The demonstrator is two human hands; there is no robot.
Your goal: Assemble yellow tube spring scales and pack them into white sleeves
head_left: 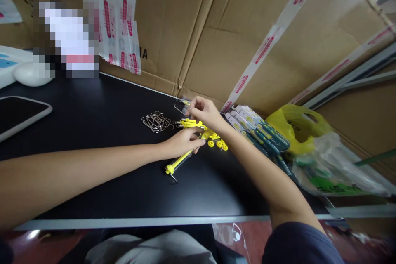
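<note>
My left hand point(182, 143) is closed around a tubular spring scale point(180, 162), clear with yellow parts, which slants down to the left. A metal hook sticks out of its lower end. Above it, my right hand point(204, 112) pinches a bent wire hook point(178, 109) between thumb and fingertips. Under and between the hands lie several yellow parts with metal ends point(188, 123), partly covered by the right hand. Small round yellow caps point(220, 144) are scattered beside my right wrist. A tangled pile of wire hooks point(156, 122) rests left of the hands.
Flat printed packages point(256, 128) are stacked to the right, beside a yellow plastic bag point(293, 128) and a clear bag point(337, 169). Large cardboard boxes point(173, 20) wall off the back of the black table point(102, 115). A phone-like device point(23, 113) lies far left.
</note>
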